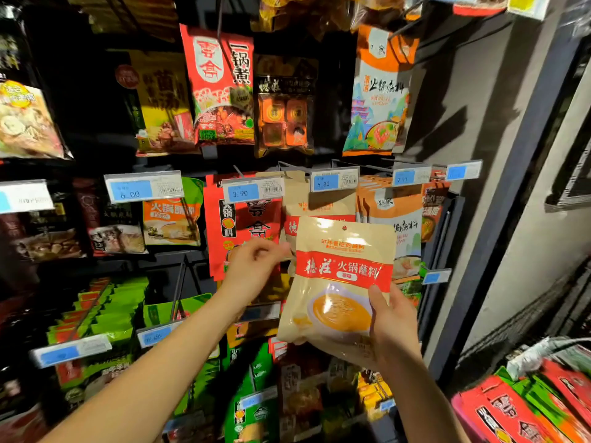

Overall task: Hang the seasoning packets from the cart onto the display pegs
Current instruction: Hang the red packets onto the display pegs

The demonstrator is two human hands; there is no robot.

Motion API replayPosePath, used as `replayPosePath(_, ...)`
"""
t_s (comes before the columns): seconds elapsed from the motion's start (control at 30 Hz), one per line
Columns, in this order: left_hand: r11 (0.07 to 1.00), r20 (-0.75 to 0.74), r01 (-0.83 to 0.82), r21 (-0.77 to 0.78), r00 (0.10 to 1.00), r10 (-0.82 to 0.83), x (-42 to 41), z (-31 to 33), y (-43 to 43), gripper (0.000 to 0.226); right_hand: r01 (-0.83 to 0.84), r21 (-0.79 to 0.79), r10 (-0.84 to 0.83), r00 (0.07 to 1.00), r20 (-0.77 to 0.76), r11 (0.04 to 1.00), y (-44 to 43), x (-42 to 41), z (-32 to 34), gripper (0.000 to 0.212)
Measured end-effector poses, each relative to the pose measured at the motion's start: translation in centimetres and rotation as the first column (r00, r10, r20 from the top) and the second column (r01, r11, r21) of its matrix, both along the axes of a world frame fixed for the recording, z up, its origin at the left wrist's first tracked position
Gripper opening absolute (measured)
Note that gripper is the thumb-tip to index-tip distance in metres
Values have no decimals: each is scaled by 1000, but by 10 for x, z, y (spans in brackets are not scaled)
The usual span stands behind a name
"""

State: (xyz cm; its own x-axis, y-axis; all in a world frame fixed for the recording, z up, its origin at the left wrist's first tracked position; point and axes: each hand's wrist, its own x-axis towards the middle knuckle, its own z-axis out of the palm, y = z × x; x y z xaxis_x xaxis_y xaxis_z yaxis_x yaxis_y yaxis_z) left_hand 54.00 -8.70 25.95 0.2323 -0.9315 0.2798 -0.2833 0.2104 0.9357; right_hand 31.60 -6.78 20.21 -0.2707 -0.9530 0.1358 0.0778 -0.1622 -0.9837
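Right hand [395, 330] grips the beige seasoning packet [339, 276] by its lower right corner, thumb curled across the front and fingers behind; the packet is held upright in the air, hang hole at the top, in front of the display and not on a peg; just behind its upper edge a stack of matching beige packets [319, 203] hangs under the price label marked 6.80 [334, 180]; left hand [252, 270], fingers loosely curled, reaches to the left edge of that hanging stack, and whether it pinches anything cannot be told; red packets [252, 225] hang to the left of the stack, orange-and-white packets [396, 215] to its right; the cart [531, 356], near right, contains red and green packets [511, 410], blurred.
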Motion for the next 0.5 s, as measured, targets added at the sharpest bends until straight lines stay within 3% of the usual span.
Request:
replayPosePath(0.07,973,-38,202,109,979,-199,-19,3,2,28,-17,-4,17,1000,16,1000,-2,4,2,28)
replayPosePath(0.23,958,-236,263,113,944,-231,-41,-5,-11,38,-24,-34,27,996,82,999,-8,-2,6,22)
replayPosePath(0.5,995,-441,43,90,898,1,-60,-7,-35,29,35,-32,-33,998,56,999,-27,-45,8,23)
